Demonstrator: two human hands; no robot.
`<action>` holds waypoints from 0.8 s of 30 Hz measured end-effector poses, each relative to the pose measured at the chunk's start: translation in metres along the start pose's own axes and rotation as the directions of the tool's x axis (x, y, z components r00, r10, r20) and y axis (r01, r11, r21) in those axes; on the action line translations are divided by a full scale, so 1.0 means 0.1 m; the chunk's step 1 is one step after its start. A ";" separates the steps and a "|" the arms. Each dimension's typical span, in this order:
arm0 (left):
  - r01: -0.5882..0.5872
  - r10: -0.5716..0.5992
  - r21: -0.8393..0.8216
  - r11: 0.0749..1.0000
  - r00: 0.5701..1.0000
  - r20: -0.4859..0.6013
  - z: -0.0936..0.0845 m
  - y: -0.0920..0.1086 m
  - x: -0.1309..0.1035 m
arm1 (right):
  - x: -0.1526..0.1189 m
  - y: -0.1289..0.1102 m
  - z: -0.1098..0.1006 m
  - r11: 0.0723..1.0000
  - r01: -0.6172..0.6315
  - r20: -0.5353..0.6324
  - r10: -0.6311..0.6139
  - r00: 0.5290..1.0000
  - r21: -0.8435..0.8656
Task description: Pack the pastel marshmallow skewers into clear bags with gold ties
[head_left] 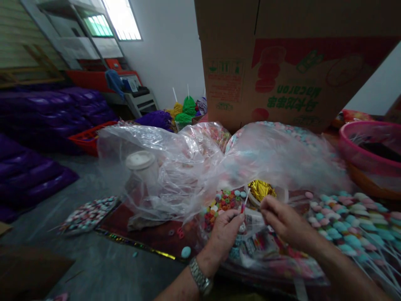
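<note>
Grey floor, heaped work pile. Left hand [224,234] and right hand [283,223] both pinched on one white stick [246,198] above loose ring beads [221,205]. Finished sticks [351,225] heaped at pile's right edge; many beads left.

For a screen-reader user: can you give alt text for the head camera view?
Two hands meet over a pile of colourful ring beads: the left hand and right hand pinch a thin white stick. Clear plastic bags and a cardboard box sit behind.
</note>
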State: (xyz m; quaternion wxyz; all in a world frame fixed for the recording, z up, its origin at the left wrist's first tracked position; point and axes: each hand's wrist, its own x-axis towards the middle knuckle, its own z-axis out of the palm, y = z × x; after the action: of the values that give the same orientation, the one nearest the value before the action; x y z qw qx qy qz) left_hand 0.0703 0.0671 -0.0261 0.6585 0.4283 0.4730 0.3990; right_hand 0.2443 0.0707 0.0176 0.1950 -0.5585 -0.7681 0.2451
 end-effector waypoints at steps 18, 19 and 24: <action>-0.069 0.068 0.011 0.998 0.996 0.063 0.02 -0.18 -0.03 | -0.23 -0.05 0.65 0.838 -0.041 -0.250 0.208 0.946 0.545; -0.048 0.050 -0.023 0.999 0.995 0.081 0.01 -0.16 -0.03 | -0.24 -0.05 0.64 0.794 -0.068 -0.222 0.250 0.942 0.604; 0.334 -0.224 -0.243 0.911 0.894 0.388 -0.06 -0.05 -0.04 | -0.29 -0.06 0.35 0.821 0.070 0.030 -0.105 0.994 0.567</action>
State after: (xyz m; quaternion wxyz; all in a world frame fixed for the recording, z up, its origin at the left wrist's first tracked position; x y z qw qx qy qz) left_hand 0.0637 0.0624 -0.0312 0.8410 0.3132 0.3376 0.2840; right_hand 0.2283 0.0365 -0.0077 0.3394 -0.4323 -0.6916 0.4687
